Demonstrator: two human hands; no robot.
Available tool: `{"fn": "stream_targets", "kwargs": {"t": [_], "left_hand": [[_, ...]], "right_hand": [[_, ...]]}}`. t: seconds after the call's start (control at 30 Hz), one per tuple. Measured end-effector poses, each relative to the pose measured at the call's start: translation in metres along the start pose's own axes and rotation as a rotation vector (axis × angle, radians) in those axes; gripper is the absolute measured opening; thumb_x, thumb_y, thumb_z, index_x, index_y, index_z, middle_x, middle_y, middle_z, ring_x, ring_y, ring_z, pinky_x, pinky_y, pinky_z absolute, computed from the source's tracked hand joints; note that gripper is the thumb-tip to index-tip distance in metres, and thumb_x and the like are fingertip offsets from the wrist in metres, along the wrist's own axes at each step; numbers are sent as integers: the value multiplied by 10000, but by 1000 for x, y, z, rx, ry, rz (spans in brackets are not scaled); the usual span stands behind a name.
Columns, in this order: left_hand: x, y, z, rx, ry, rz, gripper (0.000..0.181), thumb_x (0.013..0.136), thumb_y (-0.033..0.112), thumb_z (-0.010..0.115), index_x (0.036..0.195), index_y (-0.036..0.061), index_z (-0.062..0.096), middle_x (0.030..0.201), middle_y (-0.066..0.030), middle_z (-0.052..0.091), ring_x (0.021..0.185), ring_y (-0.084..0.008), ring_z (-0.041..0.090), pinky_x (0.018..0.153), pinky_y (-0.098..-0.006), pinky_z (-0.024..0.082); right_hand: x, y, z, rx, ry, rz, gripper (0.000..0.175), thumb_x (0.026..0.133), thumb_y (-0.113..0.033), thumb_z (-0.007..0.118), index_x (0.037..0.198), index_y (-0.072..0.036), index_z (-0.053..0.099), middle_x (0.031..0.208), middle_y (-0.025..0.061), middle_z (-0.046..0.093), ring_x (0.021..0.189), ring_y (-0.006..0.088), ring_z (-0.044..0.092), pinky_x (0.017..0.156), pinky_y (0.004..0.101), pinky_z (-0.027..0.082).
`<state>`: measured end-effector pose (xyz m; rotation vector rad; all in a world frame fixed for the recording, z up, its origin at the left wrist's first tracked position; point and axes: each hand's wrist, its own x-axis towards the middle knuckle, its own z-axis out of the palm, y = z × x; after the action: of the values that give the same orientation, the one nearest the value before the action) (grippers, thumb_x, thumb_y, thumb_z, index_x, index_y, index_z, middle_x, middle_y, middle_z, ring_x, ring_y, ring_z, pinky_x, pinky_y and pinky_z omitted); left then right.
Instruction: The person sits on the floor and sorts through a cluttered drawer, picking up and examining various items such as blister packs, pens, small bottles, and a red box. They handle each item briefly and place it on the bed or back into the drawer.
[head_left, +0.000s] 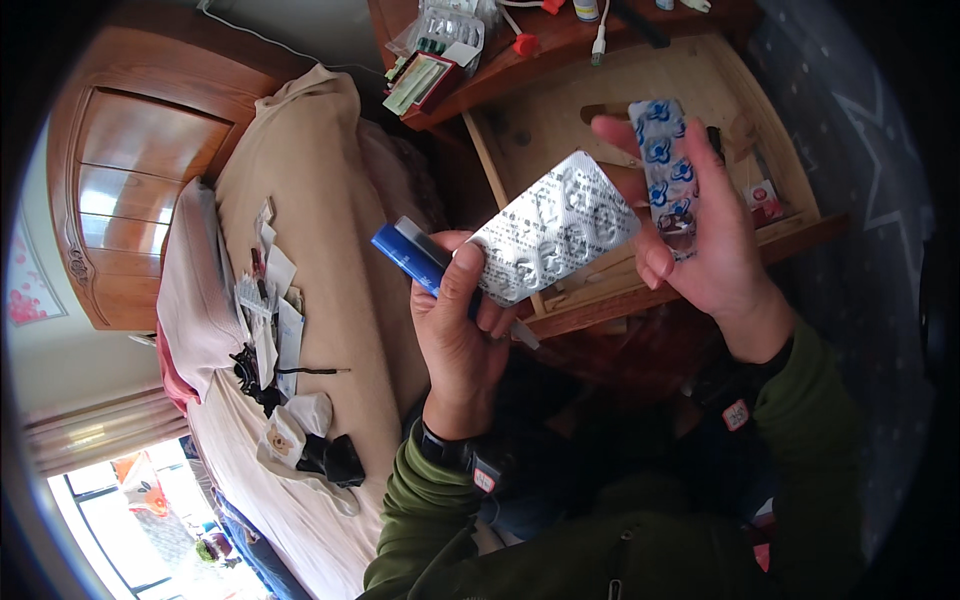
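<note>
My left hand (465, 315) holds a silver foil blister pack (555, 229) between thumb and fingers, together with a blue box (409, 255) that sticks out to the left. The foil side of the pack bears printing and faces up. To the right, my right hand (705, 225) is raised with a second blister pack (660, 157), patterned in blue and clear, lying against its fingers and palm. Both hands are above an open wooden drawer (555, 112). The two packs are close to each other; whether they touch is not plain.
A small red and white packet (763, 196) lies in the drawer. On the wooden cabinet top (487, 79) are a red box of papers (424, 81), capsule blister packs (454, 34) and a white cable (600, 37). A bed (337, 225) at left bears papers, black cord and socks.
</note>
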<state>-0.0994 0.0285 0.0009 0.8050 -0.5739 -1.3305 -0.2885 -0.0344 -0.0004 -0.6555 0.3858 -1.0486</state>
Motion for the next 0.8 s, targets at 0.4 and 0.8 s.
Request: {"fn": "stream_targets", "kwargs": {"t": [0.4,0.8], "left_hand": [[-10,-5,10,375,-104,-199,226,833,80,656,1037,5,595,816,8,601,723,-56,555,662,-190,441],[-2,-9,4,486,64,-74,132,876,152,616,871,22,600,725,16,591,620,-32,510,560,-177,399]], "right_hand": [[-9,-20,-10,-617,-214,441,381,967,-352,358,1072,-15,503,674,63,576,428,123,548,382,223,432],[3,-24,-26,-645,-362,112,284,892,-203,580,1087,1,540,941,66,625,805,86,617,668,196,517]]}}
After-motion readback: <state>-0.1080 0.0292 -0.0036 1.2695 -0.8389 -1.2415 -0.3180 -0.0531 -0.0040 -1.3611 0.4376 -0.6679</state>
